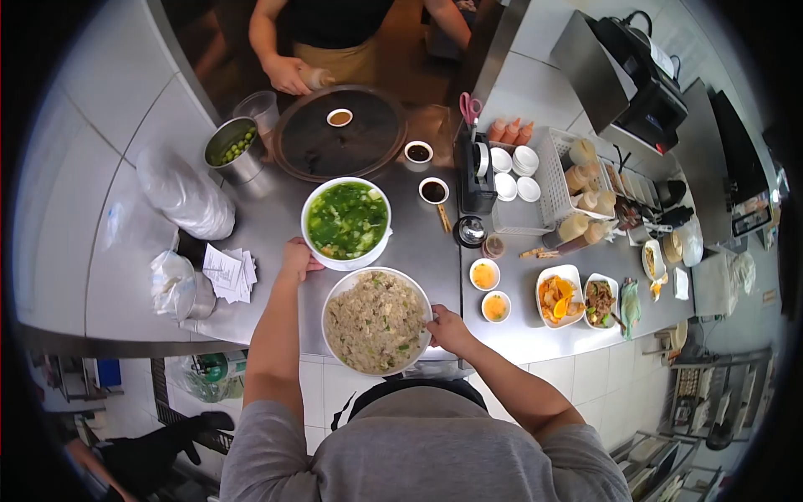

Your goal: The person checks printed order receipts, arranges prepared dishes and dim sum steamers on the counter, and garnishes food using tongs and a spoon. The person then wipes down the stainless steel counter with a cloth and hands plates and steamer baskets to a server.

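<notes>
A white bowl of green soup [346, 219] rests on a white saucer [386, 244] on the steel counter. My left hand [297, 258] is closed at the near left side of that saucer, its fingertips reaching toward the rim. Close to my body, at the counter's front edge, is a white bowl of fried rice [376, 321]. Its right rim is gripped by my right hand [449, 330], the thumb over the edge. Fingers under the rim are hidden. The two bowls sit almost touching, soup behind rice.
Across the counter, a person's hand [290, 75] holds a squeeze bottle [316, 78] by a round brown tray [284, 146]. Sauce cups [433, 192] and a bell [470, 232] stand right of the soup. A steel pot [242, 167] and paper slips [224, 272] are left; food dishes [577, 286] lie right.
</notes>
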The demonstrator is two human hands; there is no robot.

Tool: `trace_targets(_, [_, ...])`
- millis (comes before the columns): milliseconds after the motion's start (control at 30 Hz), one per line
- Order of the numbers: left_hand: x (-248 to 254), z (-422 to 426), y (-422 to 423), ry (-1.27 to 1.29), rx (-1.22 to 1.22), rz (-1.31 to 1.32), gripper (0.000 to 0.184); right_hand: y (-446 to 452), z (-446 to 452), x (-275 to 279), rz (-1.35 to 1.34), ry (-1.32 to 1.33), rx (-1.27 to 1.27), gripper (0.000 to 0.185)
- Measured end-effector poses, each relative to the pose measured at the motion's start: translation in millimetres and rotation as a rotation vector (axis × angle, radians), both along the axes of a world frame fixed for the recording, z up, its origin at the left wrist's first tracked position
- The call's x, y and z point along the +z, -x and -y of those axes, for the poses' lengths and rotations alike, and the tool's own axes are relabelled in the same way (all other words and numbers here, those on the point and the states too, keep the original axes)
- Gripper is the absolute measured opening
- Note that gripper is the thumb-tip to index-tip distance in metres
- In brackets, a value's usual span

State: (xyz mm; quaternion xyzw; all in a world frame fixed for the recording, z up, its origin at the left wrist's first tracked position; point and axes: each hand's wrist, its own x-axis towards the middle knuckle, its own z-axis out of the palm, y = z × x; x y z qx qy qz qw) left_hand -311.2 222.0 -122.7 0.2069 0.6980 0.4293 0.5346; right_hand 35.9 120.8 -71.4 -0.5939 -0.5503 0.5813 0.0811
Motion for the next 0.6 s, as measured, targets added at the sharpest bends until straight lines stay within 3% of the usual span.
trace_targets(333, [-4,16,76,-0.001,0.041,-0.053,0.027,1,33,-21,-0.007,-0.151,-0.138,0.036])
trace_targets(433, [-9,18,92,0.025,0.053,-0.082,0.028,-5,26,-34,0.02,-0.254,0.043,0.034])
trace_targets(533, [-13,18,100,0.021,0.106,-0.091,0.026,-4,-10,-37,0.148,-0.566,0.139,0.032])
trace_targets(600, [-9,19,99,0.017,0.124,-0.11,0.026,7,-55,-30,0.365,-0.746,0.026,0.039])
